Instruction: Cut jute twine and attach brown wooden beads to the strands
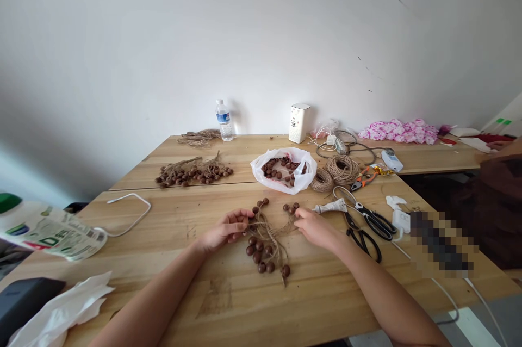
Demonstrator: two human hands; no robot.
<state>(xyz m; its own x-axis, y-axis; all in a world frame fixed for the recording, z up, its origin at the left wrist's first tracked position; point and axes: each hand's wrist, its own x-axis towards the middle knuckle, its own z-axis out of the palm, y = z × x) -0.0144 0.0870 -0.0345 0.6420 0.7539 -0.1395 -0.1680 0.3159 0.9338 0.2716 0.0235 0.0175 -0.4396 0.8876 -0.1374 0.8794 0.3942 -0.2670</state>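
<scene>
A bundle of jute strings with brown round beads (261,254) lies on the table between my hands. My left hand (230,229) is closed on strings at the bundle's left side, its thumb and fingers pinched together. On the other side my right hand (312,225) pinches jute strings just beside a few beads (291,208). Several beads hang or rest below the middle of the bundle, and two or three lie above it. Farther back, a white plastic bag (285,186) stands open with loose brown beads inside.
Finished-looking bead bunches (191,173) lie back left, behind them loose jute strings (199,137) and a water bottle (225,121). Jute twine balls (342,169), pliers (364,178) and scissors (373,222) are at right. A white jug (53,230) stands left. A person (501,200) is at far right.
</scene>
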